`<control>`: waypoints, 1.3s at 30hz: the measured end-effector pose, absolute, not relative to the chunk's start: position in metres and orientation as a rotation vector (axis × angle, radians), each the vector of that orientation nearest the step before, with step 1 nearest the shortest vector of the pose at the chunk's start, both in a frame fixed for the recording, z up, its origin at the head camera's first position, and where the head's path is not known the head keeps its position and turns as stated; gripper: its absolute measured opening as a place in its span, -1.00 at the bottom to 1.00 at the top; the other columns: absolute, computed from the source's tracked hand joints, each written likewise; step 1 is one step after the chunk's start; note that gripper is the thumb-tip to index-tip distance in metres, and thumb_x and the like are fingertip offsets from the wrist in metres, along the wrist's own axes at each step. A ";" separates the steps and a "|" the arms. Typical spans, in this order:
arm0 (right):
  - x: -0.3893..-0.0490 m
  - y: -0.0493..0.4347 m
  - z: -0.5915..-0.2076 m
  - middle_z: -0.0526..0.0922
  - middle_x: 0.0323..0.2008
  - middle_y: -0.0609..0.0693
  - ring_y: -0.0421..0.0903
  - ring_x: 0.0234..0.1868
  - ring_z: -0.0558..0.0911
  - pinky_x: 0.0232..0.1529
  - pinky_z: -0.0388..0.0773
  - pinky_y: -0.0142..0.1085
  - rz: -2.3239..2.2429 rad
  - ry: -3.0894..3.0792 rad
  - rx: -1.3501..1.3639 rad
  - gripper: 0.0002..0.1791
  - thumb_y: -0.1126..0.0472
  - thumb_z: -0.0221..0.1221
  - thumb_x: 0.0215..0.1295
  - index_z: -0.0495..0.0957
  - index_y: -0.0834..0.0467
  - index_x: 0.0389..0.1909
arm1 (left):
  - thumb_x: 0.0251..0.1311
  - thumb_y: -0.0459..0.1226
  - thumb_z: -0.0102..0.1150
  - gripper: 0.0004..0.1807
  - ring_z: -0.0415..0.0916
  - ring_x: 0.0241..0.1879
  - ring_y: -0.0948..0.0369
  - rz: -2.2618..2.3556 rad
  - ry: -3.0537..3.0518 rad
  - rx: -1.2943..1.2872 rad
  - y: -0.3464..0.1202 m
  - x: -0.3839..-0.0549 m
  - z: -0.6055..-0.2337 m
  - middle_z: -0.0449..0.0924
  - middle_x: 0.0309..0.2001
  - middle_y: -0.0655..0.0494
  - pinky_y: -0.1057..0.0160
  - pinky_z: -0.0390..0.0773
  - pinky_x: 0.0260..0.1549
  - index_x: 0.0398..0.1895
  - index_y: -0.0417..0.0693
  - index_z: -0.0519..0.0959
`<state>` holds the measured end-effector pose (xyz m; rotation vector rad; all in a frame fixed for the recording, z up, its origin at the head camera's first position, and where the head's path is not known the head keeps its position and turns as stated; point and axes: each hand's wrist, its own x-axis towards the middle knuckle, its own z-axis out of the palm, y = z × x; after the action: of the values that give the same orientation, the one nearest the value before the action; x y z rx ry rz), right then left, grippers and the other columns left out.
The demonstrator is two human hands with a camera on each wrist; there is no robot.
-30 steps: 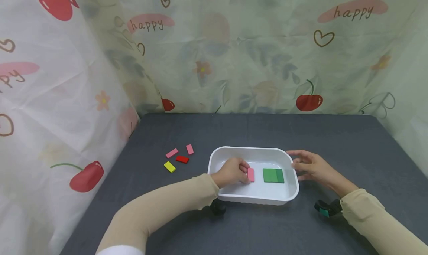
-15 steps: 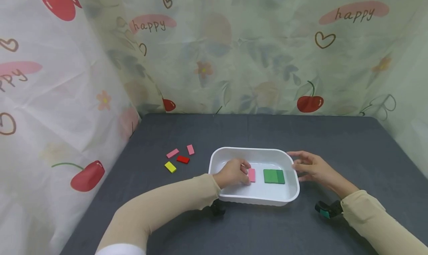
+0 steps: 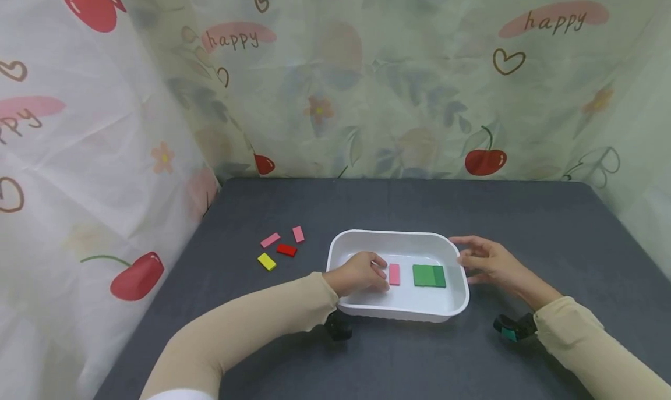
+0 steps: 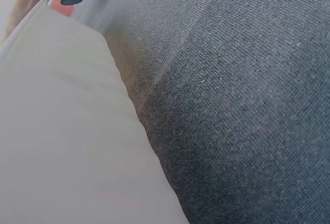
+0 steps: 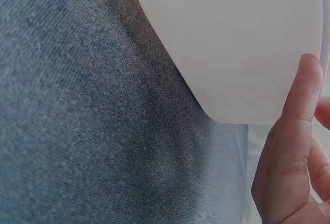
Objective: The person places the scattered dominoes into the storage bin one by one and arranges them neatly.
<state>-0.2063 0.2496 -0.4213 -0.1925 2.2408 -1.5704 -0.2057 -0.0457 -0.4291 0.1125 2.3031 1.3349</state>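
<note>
A white plastic tray stands on the dark table; its outer wall fills much of the left wrist view. My left hand is inside it, fingers loosely bent with nothing between them. Just right of those fingertips a pink block lies flat on the tray floor. Farther right, several green blocks lie side by side in a row. My right hand is at the tray's right end, and in the right wrist view a nearly straight finger rests against the wall.
Left of the tray, two pink blocks, a red block and a yellow block lie loose on the table. Printed curtains hang behind and beside it. A black wrist device sits by the right sleeve.
My left hand has let go of the pink block and drawn slightly left. The block stays on the tray floor. My right hand has kept its place at the tray's end.
</note>
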 end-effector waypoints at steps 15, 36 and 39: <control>-0.207 0.249 -0.420 0.58 -0.16 0.07 -0.17 -0.15 0.59 -0.19 0.66 -0.16 -1.569 2.242 -0.192 -0.30 0.14 0.19 0.33 0.16 0.28 0.40 | -0.07 -0.51 0.35 -0.52 0.49 -0.44 0.24 1.337 2.283 0.144 -0.035 -0.207 -0.429 0.64 -0.35 0.00 0.38 0.46 -0.42 0.02 -0.34 0.54; -0.205 0.249 -0.420 0.57 -0.15 0.08 -0.15 -0.15 0.59 -0.20 0.66 -0.17 -1.576 2.249 -0.176 -0.30 0.14 0.20 0.33 0.17 0.28 0.39 | -0.10 -0.56 0.33 -0.50 0.47 -0.46 0.26 1.374 2.249 0.175 -0.020 -0.206 -0.428 0.67 -0.34 -0.04 0.42 0.41 -0.46 0.03 -0.38 0.53; -0.205 0.249 -0.420 0.58 -0.15 0.08 -0.15 -0.15 0.59 -0.19 0.66 -0.17 -1.578 2.250 -0.176 -0.30 0.14 0.20 0.33 0.17 0.28 0.40 | -0.10 -0.56 0.33 -0.49 0.47 -0.46 0.27 1.372 2.249 0.175 -0.019 -0.206 -0.428 0.67 -0.33 -0.04 0.42 0.41 -0.46 0.04 -0.38 0.53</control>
<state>-0.2048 0.2490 -0.4202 -0.1763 2.2502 -1.5782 -0.2064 -0.0191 -0.4279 0.1747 2.2489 1.3721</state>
